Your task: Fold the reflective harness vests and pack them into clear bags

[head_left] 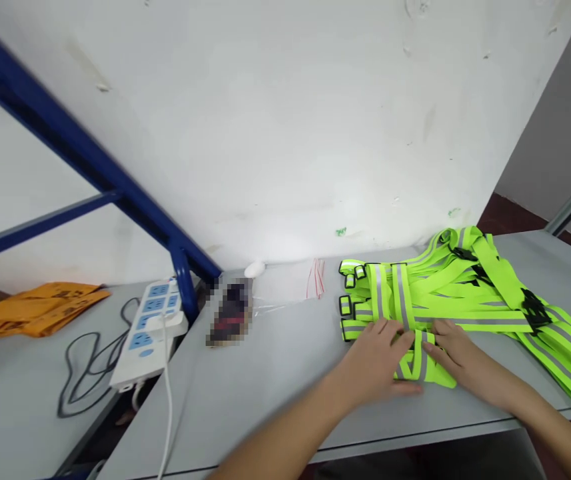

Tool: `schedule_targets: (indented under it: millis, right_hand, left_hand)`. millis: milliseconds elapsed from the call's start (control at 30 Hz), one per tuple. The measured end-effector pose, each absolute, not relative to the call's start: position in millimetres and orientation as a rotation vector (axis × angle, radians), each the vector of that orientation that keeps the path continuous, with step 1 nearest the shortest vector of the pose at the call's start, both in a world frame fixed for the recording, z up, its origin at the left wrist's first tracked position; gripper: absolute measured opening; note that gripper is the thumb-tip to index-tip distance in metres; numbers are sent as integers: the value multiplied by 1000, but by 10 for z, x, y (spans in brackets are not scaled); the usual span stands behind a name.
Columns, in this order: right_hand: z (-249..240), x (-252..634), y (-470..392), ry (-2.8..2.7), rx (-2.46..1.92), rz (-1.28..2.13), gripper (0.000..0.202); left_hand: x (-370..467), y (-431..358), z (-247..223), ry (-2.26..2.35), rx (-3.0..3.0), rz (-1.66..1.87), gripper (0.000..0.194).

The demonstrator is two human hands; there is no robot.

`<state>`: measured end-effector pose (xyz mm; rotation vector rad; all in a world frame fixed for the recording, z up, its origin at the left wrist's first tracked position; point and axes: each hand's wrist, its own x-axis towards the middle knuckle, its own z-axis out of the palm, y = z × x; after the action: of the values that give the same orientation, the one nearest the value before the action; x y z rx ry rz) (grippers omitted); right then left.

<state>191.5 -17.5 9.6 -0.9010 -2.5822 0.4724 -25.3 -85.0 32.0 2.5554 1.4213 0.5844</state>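
A pile of neon yellow-green reflective straps (465, 287) with grey stripes and black buckles lies on the right part of the grey table. At its near left side is a folded strap bundle (424, 363). My left hand (378, 357) rests on the left of this bundle, fingers bent over the straps and thumb pointing right along the near edge. My right hand (458, 353) is on the bundle's right side, with fingers closed on the strap. Several black buckles (346, 307) line the pile's left edge.
Clear plastic bags with red seal lines (316, 279) and a white oval object (254, 269) lie by the wall. Left of them are a pixelated dark item (230, 313), a white power strip (150, 333) with cables, a blue metal frame (182, 280) and an orange bag (40, 310).
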Motion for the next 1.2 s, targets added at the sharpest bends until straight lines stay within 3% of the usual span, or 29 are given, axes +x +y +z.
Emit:
schedule_targets:
  millis: [67, 200, 367, 567, 733, 933, 1100, 1200]
  right_hand:
    - [17, 1885, -178, -2604, -998, 389, 31]
    - [-38, 1865, -277, -2523, -1062, 191, 27]
    - [5, 1869, -405, -2597, -836, 14, 48]
    - [57, 1889, -359, -2644, -716, -42, 28]
    - [233, 1944, -335, -2763, -642, 69, 17]
    - [581, 1853, -203, -2863, -706, 365, 12]
    - [657, 1731, 66, -2981, -842, 643, 35]
    - [572, 1679, 83, -3011, -901, 496, 41]
  left_hand:
    - [-220, -871, 285, 1488, 2562, 523, 77]
    - [-168, -873, 204, 1553, 2602, 439, 62]
    - [-168, -814, 120, 1445, 2735, 502, 51]
    - [-193, -814, 138, 1420, 2431, 715, 51]
    - [-172, -844, 223, 1369, 1961, 920, 52]
    - [-126, -846, 208, 1241, 1839, 1114, 35]
    - [-172, -798, 135, 1382, 1876, 1036, 27]
    - [-193, -758, 137, 1469, 1888, 954, 20]
